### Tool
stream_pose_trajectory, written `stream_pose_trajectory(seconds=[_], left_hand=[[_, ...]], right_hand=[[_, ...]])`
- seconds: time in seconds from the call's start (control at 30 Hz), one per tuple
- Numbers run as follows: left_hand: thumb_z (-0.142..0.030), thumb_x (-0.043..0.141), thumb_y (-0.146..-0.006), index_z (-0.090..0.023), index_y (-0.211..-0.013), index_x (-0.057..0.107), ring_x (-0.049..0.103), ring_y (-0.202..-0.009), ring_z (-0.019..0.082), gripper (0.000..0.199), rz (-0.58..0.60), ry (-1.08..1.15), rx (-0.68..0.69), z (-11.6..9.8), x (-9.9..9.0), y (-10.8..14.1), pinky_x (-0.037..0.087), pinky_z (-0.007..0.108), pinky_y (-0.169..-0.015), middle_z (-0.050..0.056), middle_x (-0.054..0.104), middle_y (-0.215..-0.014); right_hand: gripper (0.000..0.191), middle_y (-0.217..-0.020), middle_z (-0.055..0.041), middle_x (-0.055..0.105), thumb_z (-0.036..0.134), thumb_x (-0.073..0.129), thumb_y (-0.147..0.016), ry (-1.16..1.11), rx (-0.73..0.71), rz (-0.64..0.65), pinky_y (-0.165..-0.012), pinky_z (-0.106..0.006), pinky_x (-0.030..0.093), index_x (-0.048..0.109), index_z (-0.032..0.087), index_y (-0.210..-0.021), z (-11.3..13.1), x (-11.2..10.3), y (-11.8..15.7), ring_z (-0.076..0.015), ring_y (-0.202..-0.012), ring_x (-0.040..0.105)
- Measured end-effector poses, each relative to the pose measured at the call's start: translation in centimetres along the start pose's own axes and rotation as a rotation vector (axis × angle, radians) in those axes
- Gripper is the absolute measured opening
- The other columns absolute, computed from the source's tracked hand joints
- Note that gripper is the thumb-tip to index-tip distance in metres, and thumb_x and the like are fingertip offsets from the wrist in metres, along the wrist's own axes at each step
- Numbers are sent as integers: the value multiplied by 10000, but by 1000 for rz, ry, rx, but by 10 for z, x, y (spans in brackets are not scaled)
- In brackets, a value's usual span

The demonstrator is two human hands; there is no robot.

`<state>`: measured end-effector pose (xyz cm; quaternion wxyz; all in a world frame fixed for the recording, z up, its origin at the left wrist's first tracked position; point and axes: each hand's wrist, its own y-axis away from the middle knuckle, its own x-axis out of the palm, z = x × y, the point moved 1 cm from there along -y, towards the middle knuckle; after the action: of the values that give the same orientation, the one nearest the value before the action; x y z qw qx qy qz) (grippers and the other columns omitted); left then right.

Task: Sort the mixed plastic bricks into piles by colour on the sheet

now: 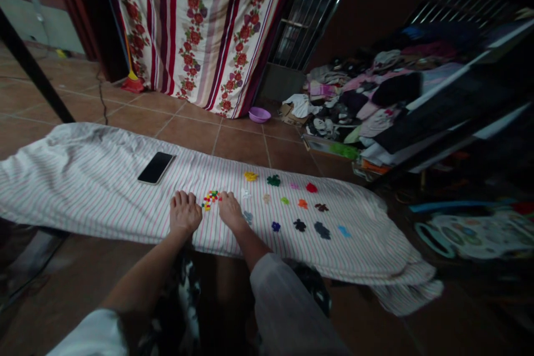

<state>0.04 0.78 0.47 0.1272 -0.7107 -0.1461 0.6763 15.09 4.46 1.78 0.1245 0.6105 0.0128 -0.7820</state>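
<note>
On the striped cloth, a small cluster of tiny toy bricks (pixel 211 198) in red, yellow, green and white lies between my two hands. My left hand (pixel 184 212) rests just left of the cluster, its fingers curled down and their tips hidden. At the cluster's right edge is my right hand (pixel 229 210), fingers drawn together close to a red piece. Whether either hand holds something is too small to see. To the right lie several sorted piles by colour, among them a yellow pile (pixel 251 176), a dark green pile (pixel 273 180), a red pile (pixel 311 187) and a grey pile (pixel 322 230).
A phone (pixel 156 168) lies on the striped cloth (pixel 104 178) to the left. Beyond the cloth, a flowered curtain (pixel 217 28) hangs above a purple basin (pixel 259 115) and a red broom (pixel 132 83). Heaped clothes (pixel 354 94) are at the right.
</note>
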Motion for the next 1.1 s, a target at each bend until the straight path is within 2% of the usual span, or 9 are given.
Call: stream_pose_trajectory(seconds=[0.23, 0.57, 0.7, 0.9, 1.1], left_hand=[[-261, 367, -864, -117, -919, 600, 517, -1018, 318, 279, -28, 16, 30, 2, -2, 2, 381, 434, -866, 164, 583, -953], [-251, 412, -836, -143, -913, 579, 516, -972, 282, 213, -50, 68, 0, 2, -6, 4, 405, 390, -806, 125, 542, -923], [-258, 422, -828, -157, -903, 582, 514, -943, 273, 203, -61, 68, 36, 3, -3, 3, 413, 385, -790, 117, 543, -901], [-252, 458, -776, -184, -894, 586, 523, -1006, 265, 186, -48, 94, 87, 6, 3, 4, 431, 384, -824, 101, 581, -933], [-251, 457, -771, -209, -880, 591, 520, -1112, 271, 177, -51, 94, 117, 10, 12, 4, 446, 385, -867, 91, 625, -1019]], right_hand=[[301, -1178, -148, 555, 85, 409, -916, -30, 49, -15, -904, -312, 454, 516, 127, -1195, 0, -2, 2, -202, -1049, 556], [351, -1226, -166, 555, 89, 444, -898, -33, 14, 66, -920, -342, 476, 490, 118, -1245, 0, -17, 4, -225, -1093, 586], [362, -1230, -175, 552, 97, 442, -897, -38, -3, 84, -911, -345, 490, 489, 100, -1256, -2, -16, 3, -247, -1105, 598], [398, -1244, -169, 550, 73, 460, -872, -45, 1, 67, -891, -362, 511, 500, 132, -1263, -5, -11, 3, -251, -1115, 598], [428, -1267, -180, 531, 70, 496, -863, -71, -29, 113, -916, -384, 503, 495, 122, -1287, -4, -17, 5, -271, -1156, 574]])
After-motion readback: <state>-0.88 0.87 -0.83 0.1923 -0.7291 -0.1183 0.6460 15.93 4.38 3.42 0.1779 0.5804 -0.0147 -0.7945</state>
